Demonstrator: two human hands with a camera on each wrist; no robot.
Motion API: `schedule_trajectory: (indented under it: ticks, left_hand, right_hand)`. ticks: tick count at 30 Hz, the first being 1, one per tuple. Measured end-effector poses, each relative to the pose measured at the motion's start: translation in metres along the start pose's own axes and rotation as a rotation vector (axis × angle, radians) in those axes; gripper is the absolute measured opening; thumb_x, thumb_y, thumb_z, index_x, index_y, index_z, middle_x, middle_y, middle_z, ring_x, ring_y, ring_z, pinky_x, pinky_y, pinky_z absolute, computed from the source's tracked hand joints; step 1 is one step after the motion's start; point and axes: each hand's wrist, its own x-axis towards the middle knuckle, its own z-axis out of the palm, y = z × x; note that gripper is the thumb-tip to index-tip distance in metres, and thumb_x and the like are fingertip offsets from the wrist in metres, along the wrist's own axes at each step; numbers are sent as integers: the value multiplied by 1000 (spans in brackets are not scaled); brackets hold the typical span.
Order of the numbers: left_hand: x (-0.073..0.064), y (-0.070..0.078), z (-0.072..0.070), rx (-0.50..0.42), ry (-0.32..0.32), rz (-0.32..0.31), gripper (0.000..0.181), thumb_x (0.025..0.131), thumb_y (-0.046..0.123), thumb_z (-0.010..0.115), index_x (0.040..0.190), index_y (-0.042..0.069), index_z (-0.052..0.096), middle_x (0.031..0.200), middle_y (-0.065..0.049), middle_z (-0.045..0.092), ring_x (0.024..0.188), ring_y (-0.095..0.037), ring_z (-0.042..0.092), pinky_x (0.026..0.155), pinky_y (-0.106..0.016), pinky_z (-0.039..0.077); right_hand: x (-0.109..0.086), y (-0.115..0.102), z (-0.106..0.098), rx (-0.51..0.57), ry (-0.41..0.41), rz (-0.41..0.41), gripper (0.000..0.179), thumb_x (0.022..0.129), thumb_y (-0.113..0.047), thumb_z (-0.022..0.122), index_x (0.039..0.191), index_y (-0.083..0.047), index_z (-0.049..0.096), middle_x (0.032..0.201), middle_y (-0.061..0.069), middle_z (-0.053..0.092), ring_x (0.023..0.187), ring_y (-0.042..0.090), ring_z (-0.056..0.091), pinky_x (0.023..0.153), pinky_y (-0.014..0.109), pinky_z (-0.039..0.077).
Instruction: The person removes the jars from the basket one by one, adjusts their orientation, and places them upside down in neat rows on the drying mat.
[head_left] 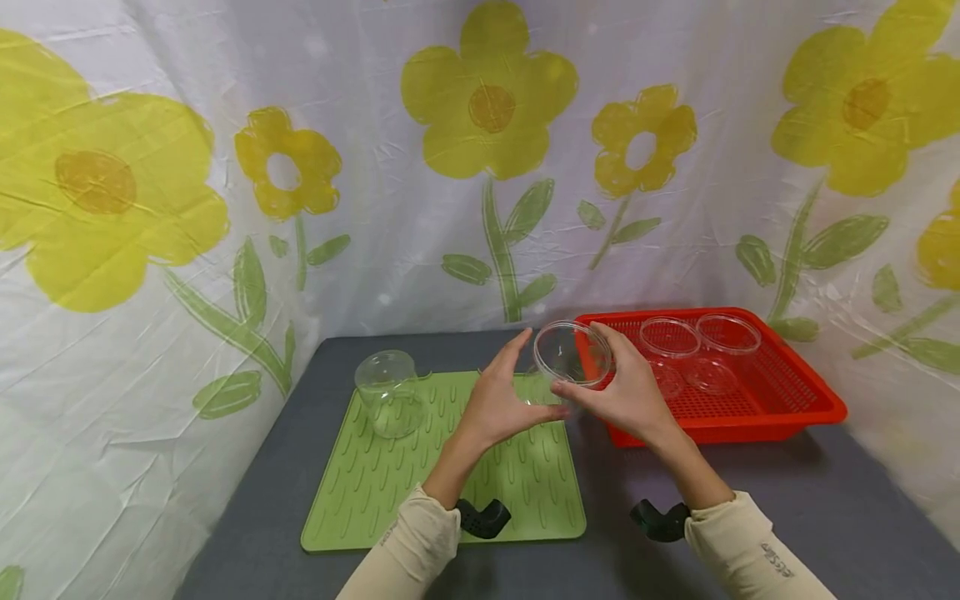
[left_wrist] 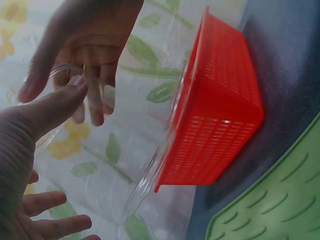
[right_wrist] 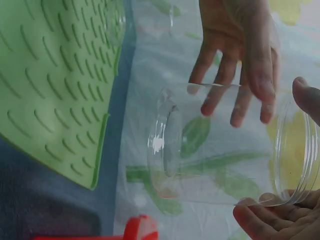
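- The left hand (head_left: 501, 404) is held with its fingers spread and thumb apart beside the raised jar (right_wrist: 225, 150); whether contact is made cannot be told.
- The raised jar is gripped near its rim by the right hand's (head_left: 628, 387) curled fingers and thumb; its full side and base are shown clearly only by the right wrist view.
- On the table (head_left: 247, 533), a green mat (head_left: 450, 492) is topped by a standing jar (head_left: 390, 396).
- Two jars (head_left: 670, 337) are held in the red basket (head_left: 795, 396); its slotted sidewalls are best revealed by the left wrist view.
- Behind, a flowered cloth (head_left: 367, 275) is hung.
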Motion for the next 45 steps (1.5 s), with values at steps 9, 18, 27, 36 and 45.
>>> schedule_trajectory:
  ticks: [9,18,27,36,45]
  left_hand:
    - [2,-6,3,-60,60,82,107,71,39,93,158,21,33,149,-9,53,135,-30,54,105,-52,50]
    - [-5,-14,3,-153,97,33,103,72,36,93,156,22,36,146,-9,56,129,-31,57,103,-50,50]
    - [-16,-23,6,-268,160,-9,101,75,34,92,156,25,33,150,-8,52,133,-28,54,106,-54,49]
    - [-20,-22,5,-369,171,-46,100,77,38,89,158,19,31,148,-8,54,126,-32,60,104,-56,51]
    - [-24,-21,11,-434,161,-33,98,79,37,87,157,16,32,147,-12,55,124,-32,62,103,-53,53]
  right_hand:
    - [1,-9,15,31,-23,-14,104,76,-42,89,157,-8,35,157,16,43,134,35,51,95,55,55]
    - [-1,-2,22,57,-52,-46,109,77,-39,89,161,-9,27,161,16,38,143,36,44,109,61,46]
    - [-12,17,27,114,-101,-118,112,76,-28,91,163,-11,23,156,15,44,138,35,48,110,61,44]
    - [-14,23,37,151,-115,-157,115,73,-23,94,162,-6,23,152,17,47,137,36,51,112,56,43]
    - [-17,23,45,187,-95,-190,112,74,-23,93,163,-16,25,151,17,51,133,40,56,102,60,51]
